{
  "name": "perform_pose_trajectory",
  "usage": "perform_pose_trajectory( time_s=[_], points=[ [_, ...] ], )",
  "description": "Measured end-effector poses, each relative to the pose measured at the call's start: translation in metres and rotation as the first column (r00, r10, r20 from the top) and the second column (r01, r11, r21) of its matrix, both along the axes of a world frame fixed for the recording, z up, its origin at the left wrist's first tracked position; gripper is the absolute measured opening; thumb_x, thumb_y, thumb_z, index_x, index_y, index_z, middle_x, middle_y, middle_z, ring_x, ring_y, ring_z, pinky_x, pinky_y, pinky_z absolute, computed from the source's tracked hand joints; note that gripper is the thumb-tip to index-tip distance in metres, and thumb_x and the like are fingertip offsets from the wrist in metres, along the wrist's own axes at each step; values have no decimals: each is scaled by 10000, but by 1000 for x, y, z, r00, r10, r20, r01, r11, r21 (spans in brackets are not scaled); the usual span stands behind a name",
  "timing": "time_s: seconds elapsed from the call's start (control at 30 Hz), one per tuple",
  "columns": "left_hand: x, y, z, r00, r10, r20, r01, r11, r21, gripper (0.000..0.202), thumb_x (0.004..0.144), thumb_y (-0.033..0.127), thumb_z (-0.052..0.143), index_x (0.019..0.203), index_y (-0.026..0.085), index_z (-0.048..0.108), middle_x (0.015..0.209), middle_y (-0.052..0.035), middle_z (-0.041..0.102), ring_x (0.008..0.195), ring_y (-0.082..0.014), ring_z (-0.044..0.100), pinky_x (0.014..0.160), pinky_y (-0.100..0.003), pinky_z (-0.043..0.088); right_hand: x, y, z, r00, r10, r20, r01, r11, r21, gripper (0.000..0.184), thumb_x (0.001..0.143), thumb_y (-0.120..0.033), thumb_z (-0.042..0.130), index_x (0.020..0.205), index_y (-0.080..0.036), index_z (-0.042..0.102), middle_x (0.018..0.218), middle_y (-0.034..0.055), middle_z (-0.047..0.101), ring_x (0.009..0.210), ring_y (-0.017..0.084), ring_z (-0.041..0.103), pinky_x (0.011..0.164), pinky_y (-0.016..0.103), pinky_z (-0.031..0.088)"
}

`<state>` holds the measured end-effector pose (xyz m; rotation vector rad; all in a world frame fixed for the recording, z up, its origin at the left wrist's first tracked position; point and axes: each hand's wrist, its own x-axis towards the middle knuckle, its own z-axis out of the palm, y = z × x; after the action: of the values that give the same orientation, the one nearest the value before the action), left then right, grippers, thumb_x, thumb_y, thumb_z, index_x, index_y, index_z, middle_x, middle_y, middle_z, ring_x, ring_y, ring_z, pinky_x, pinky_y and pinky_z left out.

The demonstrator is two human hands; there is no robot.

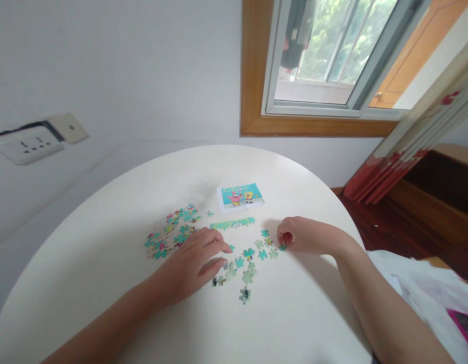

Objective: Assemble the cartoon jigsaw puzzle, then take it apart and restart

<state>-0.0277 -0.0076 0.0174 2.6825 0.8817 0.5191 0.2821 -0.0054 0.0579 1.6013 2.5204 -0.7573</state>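
My right hand (292,235) is closed in a pinch at a teal puzzle piece (283,248), on the right side of the loose pieces. My left hand (198,260) rests low over the table with thumb and forefinger apart. Its forefinger tip meets a small teal piece (232,248), and its thumb lies by a pale piece (231,272). Between the hands are several scattered teal and pale green pieces (249,253). A joined strip of puzzle (232,223) lies beyond them, and behind it is a picture card (240,197) with a pink and a yellow cartoon figure.
A heap of mixed puzzle pieces (180,222) lies to the left, partly behind my left hand. The round white table (104,227) stands by a wall with a socket (31,144) and a window (325,55). White cloth (416,288) lies at the right.
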Motion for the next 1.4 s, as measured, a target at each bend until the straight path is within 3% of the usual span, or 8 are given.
perform_pose_trajectory(
  time_s=[0.3, 0.5, 0.63, 0.77, 0.87, 1.1, 1.4],
  points=[
    [1, 0, 1, 1000, 12, -8, -12, 999, -31, 188, 909, 176, 504, 1056, 231, 608, 1054, -48, 558, 1023, -205, 505, 921, -333, 389, -10, 15, -9, 999, -15, -33, 23, 972, 234, 315, 687, 40, 474, 774, -137, 720, 886, 89, 654, 729, 140, 584, 730, 245, 438],
    [0, -1, 1, 1000, 10, 5, -10, 1000, -22, 210, 903, 154, 494, 1060, 231, 610, 1068, -56, 565, 1042, -210, 512, 938, -340, 397, -21, 31, -23, 977, 15, -211, 57, 943, 329, 340, 710, 63, 489, 864, -133, 720, 938, 94, 654, 845, 160, 607, 801, 253, 454],
    [1, -2, 2, 1000, -1, 11, 1, 1000, -10, 203, 903, 158, 500, 1057, 230, 612, 1059, -58, 570, 1027, -212, 520, 926, -339, 400, -18, 33, -25, 968, -40, -246, 137, 911, 389, 279, 789, -32, 543, 971, -152, 716, 1000, 98, 647, 863, 169, 602, 828, 285, 458],
    [3, -1, 4, 1000, -7, 12, 7, 1000, -9, 191, 906, 166, 502, 1047, 228, 614, 1042, -56, 569, 1009, -212, 520, 910, -334, 395, -12, 30, -23, 986, -92, -136, 134, 929, 345, 215, 806, -172, 622, 992, -174, 729, 1020, 112, 638, 952, 217, 592, 904, 348, 434],
    [3, -1, 4, 1000, -12, 8, 12, 1000, -7, 190, 903, 166, 506, 1049, 224, 612, 1041, -57, 566, 1008, -216, 515, 914, -342, 383, -13, 28, -21, 987, -104, -123, 135, 951, 277, 221, 795, -142, 619, 986, -170, 727, 1021, 111, 636, 953, 207, 597, 893, 325, 435],
    [2, -1, 3, 1000, -2, 7, 2, 1000, -20, 200, 897, 154, 500, 1046, 221, 615, 1048, -60, 569, 1013, -215, 513, 914, -340, 384, -18, 32, -23, 961, -159, -227, 207, 956, 205, 181, 766, -119, 646, 936, -140, 704, 1004, 96, 615, 780, 142, 586, 745, 255, 451],
    [2, -1, 3, 1000, -10, 13, 10, 1000, -7, 195, 896, 162, 499, 1038, 224, 618, 1041, -60, 581, 998, -211, 526, 905, -337, 405, -21, 36, -31, 938, -168, -304, 242, 945, 222, 169, 732, -96, 661, 891, -153, 653, 917, 52, 617, 761, 131, 569, 716, 239, 433]
  ],
)
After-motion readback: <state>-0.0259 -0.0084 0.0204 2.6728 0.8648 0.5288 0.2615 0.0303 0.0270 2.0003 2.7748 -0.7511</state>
